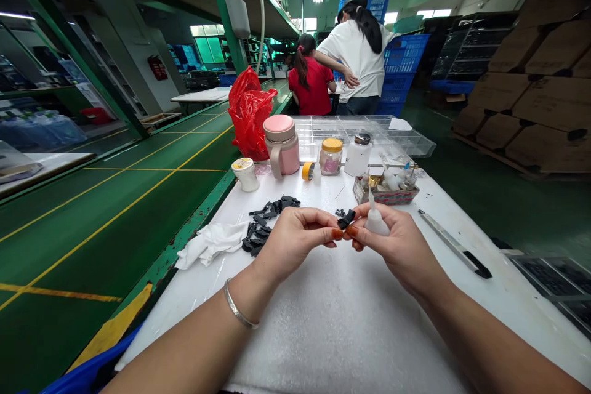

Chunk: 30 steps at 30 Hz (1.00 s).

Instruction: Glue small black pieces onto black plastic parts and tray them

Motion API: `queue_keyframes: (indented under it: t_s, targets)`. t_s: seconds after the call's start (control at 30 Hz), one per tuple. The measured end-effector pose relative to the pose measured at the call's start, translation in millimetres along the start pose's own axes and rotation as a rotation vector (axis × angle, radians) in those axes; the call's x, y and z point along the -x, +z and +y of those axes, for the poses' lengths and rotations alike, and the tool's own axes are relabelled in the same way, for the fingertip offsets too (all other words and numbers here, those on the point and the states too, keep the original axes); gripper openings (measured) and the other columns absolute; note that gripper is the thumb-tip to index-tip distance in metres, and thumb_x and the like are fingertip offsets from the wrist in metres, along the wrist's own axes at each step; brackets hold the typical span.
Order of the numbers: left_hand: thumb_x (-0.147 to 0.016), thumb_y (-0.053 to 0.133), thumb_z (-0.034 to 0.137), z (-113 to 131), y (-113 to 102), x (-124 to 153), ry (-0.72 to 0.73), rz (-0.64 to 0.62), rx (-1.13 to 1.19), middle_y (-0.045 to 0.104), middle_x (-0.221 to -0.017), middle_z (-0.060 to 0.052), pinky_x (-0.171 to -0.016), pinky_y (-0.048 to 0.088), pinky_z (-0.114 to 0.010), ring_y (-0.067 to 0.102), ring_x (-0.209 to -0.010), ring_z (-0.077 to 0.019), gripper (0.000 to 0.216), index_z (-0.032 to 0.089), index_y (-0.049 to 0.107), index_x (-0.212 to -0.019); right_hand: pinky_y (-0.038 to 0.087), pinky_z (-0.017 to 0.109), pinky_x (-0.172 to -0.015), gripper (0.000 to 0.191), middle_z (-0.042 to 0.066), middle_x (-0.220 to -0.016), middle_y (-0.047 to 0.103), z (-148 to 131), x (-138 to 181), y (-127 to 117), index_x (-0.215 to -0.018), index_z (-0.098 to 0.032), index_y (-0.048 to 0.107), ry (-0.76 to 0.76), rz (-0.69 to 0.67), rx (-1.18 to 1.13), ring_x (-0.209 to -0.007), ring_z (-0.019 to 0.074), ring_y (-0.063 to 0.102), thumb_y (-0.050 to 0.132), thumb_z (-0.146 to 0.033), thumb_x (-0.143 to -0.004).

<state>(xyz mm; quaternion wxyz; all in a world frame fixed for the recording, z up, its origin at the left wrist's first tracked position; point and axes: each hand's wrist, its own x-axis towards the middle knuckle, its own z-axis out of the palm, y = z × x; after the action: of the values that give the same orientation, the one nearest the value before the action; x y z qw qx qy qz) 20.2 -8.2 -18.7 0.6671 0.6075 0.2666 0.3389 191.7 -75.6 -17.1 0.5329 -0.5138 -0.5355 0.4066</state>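
My left hand and my right hand meet over the white table. Together they pinch a small black plastic part between the fingertips. My right hand also grips a small white squeeze bottle with a pointed nozzle, held upright in the palm. A pile of similar black parts lies just left of my left hand, next to a crumpled white cloth. A silver bangle sits on my left wrist.
Behind the hands stand a pink mug, a white cup, yellow tape, a yellow-lidded jar, a white bottle, a small tray of bottles and clear compartment trays. A metal ruler-like blade lies right. Two people stand far back.
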Motion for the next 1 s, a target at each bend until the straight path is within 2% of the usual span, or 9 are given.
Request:
queue_keyframes:
  t_s: [0.23,0.3,0.37,0.43,0.53,0.6,0.77,0.9,1.0]
  targets:
    - [-0.070,0.077,0.026,1.3,-4.1,-2.4,-0.028,0.006,-0.129,0.069,-0.073,-0.006,-0.062,0.052,-0.025,0.063,-0.069,-0.0154,0.016,0.012,0.071,-0.075,0.049,0.029,-0.064,0.007,-0.001,-0.067,0.061,1.2,-0.6,-1.5,-0.083,-0.018,0.061,-0.029,-0.025,0.041,-0.063,0.0149,0.059,0.066,-0.021,-0.079]
    - [-0.071,0.073,0.022,-2.3,-9.6,-4.3,-0.073,-0.091,-0.314,0.068,-0.068,-0.005,-0.059,0.050,-0.024,0.062,-0.064,-0.0147,0.010,0.013,0.071,-0.073,0.049,0.029,-0.064,0.009,-0.001,-0.068,0.063,1.7,-0.4,-2.2,-0.084,-0.017,0.061,-0.016,-0.018,0.042,-0.063,0.0149,0.059,0.067,-0.023,-0.080]
    - [-0.070,0.071,0.017,-7.4,-15.4,-5.5,-0.119,-0.244,-0.574,0.067,-0.061,-0.003,-0.053,0.045,-0.022,0.060,-0.056,-0.0135,0.003,0.014,0.072,-0.069,0.048,0.029,-0.064,0.012,0.001,-0.070,0.065,2.3,-0.2,-2.8,-0.087,-0.017,0.062,-0.010,-0.014,0.039,-0.063,0.0148,0.058,0.068,-0.025,-0.080]
    - [-0.069,0.070,0.014,-12.1,-19.5,-5.6,-0.126,-0.353,-0.787,0.066,-0.058,-0.002,-0.048,0.039,-0.021,0.057,-0.052,-0.0129,0.004,0.016,0.072,-0.066,0.048,0.029,-0.064,0.012,0.002,-0.072,0.067,2.9,-0.3,-3.1,-0.088,-0.017,0.062,-0.012,-0.020,0.040,-0.063,0.0145,0.058,0.067,-0.026,-0.081]
    - [-0.069,0.069,0.013,-13.8,-20.5,-5.2,-0.061,-0.340,-0.893,0.068,-0.063,-0.002,-0.051,0.040,-0.022,0.058,-0.057,-0.0136,0.006,0.017,0.073,-0.066,0.048,0.029,-0.064,0.013,0.002,-0.071,0.066,3.1,-1.3,-3.1,-0.087,-0.017,0.062,-0.006,-0.022,0.041,-0.062,0.0146,0.057,0.068,-0.027,-0.081]
    - [-0.070,0.071,0.019,-10.8,-17.9,-5.1,-0.035,-0.268,-0.800,0.068,-0.067,-0.003,-0.054,0.043,-0.022,0.059,-0.060,-0.0142,0.003,0.017,0.073,-0.071,0.048,0.030,-0.064,0.015,0.002,-0.071,0.066,3.3,-2.2,-3.0,-0.087,-0.017,0.061,-0.003,-0.019,0.036,-0.062,0.0147,0.057,0.069,-0.028,-0.081]
    - [-0.071,0.075,0.033,-0.8,-6.5,-4.1,-0.135,-0.104,-0.206,0.070,-0.079,-0.008,-0.058,0.051,-0.025,0.064,-0.070,-0.0171,0.030,0.012,0.069,-0.092,0.048,0.028,-0.064,0.016,-0.002,-0.065,0.061,4.6,-3.0,-2.1,-0.087,-0.018,0.061,-0.022,-0.038,0.045,-0.062,0.0139,0.057,0.069,-0.031,-0.083]
    - [-0.070,0.077,0.034,1.3,-2.6,-3.1,-0.084,-0.032,-0.133,0.069,-0.073,-0.008,-0.060,0.052,-0.024,0.065,-0.069,-0.0167,0.027,0.010,0.072,-0.083,0.050,0.026,-0.058,0.021,-0.001,-0.067,0.061,4.2,-1.1,0.3,-0.087,-0.017,0.060,-0.003,-0.065,0.030,-0.062,0.0139,0.059,0.071,-0.035,-0.082]
    - [-0.069,0.077,0.031,2.8,-5.3,-3.5,-0.025,0.047,-0.182,0.068,-0.069,-0.006,-0.060,0.053,-0.026,0.063,-0.065,-0.0158,0.024,0.011,0.072,-0.079,0.050,0.024,-0.048,0.031,0.002,-0.076,0.065,4.1,0.6,0.6,-0.100,-0.020,0.054,0.042,-0.042,0.020,-0.065,0.0176,0.065,0.067,-0.043,-0.085]
